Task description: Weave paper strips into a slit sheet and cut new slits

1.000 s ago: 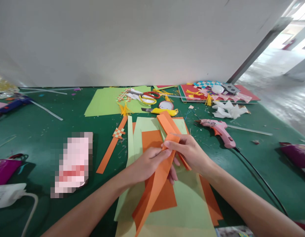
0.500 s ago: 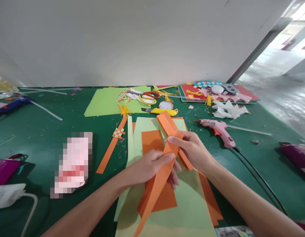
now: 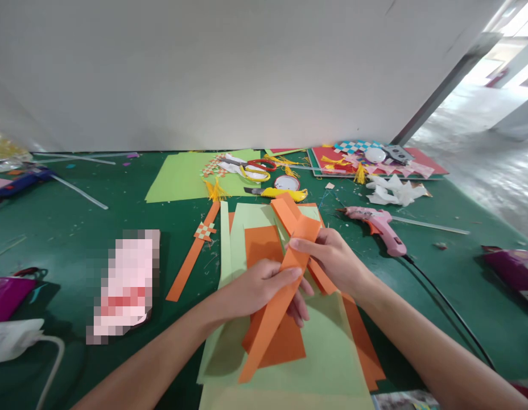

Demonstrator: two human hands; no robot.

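Item: one orange paper strip (image 3: 276, 310), long, narrow and plain-faced. Pose: slanting, upper end to the right, lower end to the left. The left hand (image 3: 270, 279) grips it around mid-length, thumb across the upper face, fingers (image 3: 301, 307) showing past its right edge from underneath. The right hand (image 3: 334, 250) pinches it higher up, thumb on the face; the upper end projects just past that thumb. The lower end extends below the left thumb, unsupported by fingers. Beside it, a darker orange portion shows; whether joined cannot be determined.

orange paper strip (image 3: 275, 310); orange-and-pale checked patch (image 3: 204, 230); pink glue gun (image 3: 377, 217); green tabletop (image 3: 76, 239)
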